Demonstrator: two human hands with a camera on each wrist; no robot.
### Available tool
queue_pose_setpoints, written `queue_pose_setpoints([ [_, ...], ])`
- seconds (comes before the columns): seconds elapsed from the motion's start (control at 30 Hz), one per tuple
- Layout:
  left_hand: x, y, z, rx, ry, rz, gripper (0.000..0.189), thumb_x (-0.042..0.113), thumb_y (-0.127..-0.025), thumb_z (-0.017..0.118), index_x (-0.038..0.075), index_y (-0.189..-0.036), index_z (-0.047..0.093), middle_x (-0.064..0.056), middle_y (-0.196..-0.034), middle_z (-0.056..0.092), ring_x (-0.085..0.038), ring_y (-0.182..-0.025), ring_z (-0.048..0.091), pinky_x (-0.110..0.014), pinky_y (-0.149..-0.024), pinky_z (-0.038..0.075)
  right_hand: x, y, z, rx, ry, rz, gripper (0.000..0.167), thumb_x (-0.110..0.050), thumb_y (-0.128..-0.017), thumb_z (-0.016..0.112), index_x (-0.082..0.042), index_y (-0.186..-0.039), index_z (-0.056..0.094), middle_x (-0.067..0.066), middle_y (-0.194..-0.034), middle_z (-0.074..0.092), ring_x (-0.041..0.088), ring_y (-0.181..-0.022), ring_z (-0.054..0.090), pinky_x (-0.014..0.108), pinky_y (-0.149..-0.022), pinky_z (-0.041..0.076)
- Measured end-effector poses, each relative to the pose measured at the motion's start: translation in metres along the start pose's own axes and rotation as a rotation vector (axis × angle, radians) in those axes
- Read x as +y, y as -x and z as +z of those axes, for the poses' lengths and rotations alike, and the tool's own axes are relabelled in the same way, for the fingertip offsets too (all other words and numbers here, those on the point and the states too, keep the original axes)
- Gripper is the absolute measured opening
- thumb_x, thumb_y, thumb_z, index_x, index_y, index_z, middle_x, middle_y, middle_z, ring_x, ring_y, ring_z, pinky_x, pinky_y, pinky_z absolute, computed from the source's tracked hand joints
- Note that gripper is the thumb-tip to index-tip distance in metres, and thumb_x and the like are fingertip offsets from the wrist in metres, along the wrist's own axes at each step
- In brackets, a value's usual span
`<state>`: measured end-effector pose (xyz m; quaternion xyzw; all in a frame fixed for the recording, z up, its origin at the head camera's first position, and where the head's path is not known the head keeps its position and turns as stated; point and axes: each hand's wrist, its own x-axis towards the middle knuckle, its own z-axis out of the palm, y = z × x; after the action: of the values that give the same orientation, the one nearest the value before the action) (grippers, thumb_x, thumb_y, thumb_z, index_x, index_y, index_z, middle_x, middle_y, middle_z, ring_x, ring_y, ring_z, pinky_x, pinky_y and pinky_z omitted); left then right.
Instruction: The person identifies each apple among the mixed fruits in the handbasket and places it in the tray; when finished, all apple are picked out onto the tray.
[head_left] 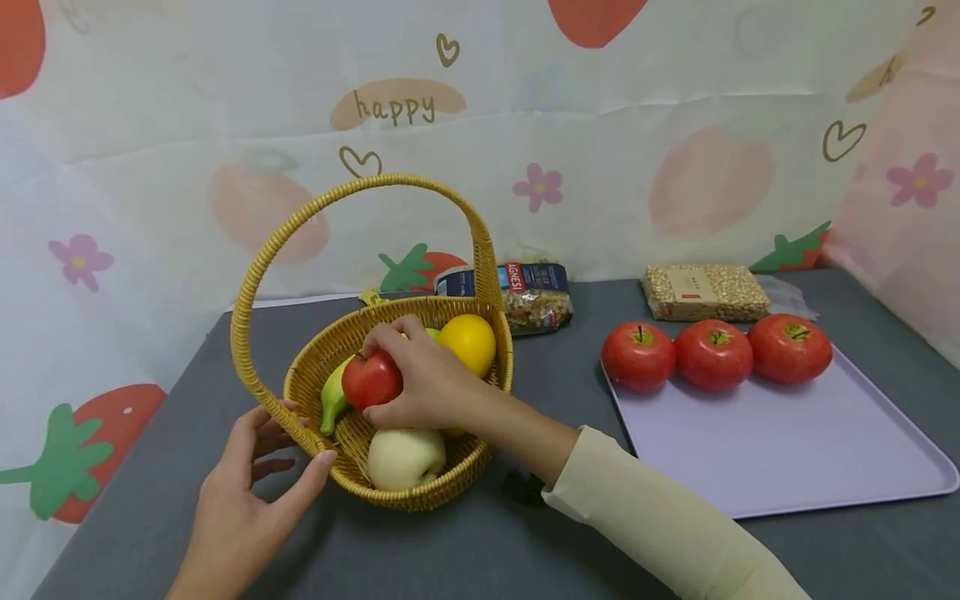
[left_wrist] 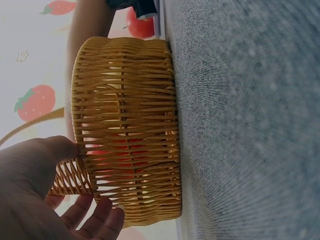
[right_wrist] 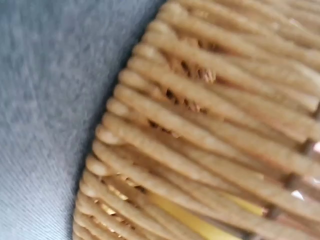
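Observation:
A yellow wicker basket [head_left: 412,498] with a tall hoop handle stands on the dark table. My left hand [head_left: 251,492] holds it where the handle meets the rim, thumb and fingers on either side; the left wrist view shows the same hand [left_wrist: 35,185] against the woven wall [left_wrist: 127,100]. Inside the basket, my right hand [head_left: 427,371] grips a red apple [head_left: 367,383] between thumb and fingers. Around it are a green-yellow banana [head_left: 333,398], a pale round fruit [head_left: 405,458] and a yellow fruit [head_left: 471,342]. Only wicker [right_wrist: 175,130] and cloth fill the right wrist view.
To the right, a lilac tray [head_left: 780,450] carries three large red fruits [head_left: 712,356] along its far edge. Behind stand a dark-labelled food packet [head_left: 538,300] and a vacuum-packed bag of pale grains [head_left: 705,292], close to the patterned backdrop [head_left: 600,192].

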<state>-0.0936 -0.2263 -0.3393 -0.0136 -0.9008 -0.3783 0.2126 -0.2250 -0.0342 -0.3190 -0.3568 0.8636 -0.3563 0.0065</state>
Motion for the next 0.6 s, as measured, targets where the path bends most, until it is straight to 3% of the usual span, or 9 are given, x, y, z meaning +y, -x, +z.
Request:
queue_pose_setpoints([
  [0.3, -0.001, 0.001, 0.001, 0.000, -0.003, -0.015, 0.064, 0.025, -0.087, 0.081, 0.008, -0.138, 0.045, -0.008, -0.119, 0.061, -0.020, -0.101, 0.062, -0.006, -0.078, 0.046, -0.005, 0.006, -0.002, 0.020, -0.049, -0.048, 0.053, -0.024, -0.076, 0.086, -0.019, -0.116, 0.053, 0.007, -0.122, 0.044, 0.017, -0.099, 0.054, 0.023, -0.076, 0.052],
  [0.6, 0.001, 0.000, 0.002, 0.013, -0.002, -0.009, 0.064, 0.024, -0.087, 0.081, 0.007, -0.138, 0.045, -0.009, -0.118, 0.061, -0.021, -0.101, 0.062, -0.005, -0.077, 0.045, -0.009, 0.022, -0.018, 0.058, -0.047, -0.102, 0.047, -0.025, -0.077, 0.086, -0.019, -0.108, 0.051, 0.006, -0.123, 0.044, 0.019, -0.100, 0.055, 0.022, -0.079, 0.053],
])
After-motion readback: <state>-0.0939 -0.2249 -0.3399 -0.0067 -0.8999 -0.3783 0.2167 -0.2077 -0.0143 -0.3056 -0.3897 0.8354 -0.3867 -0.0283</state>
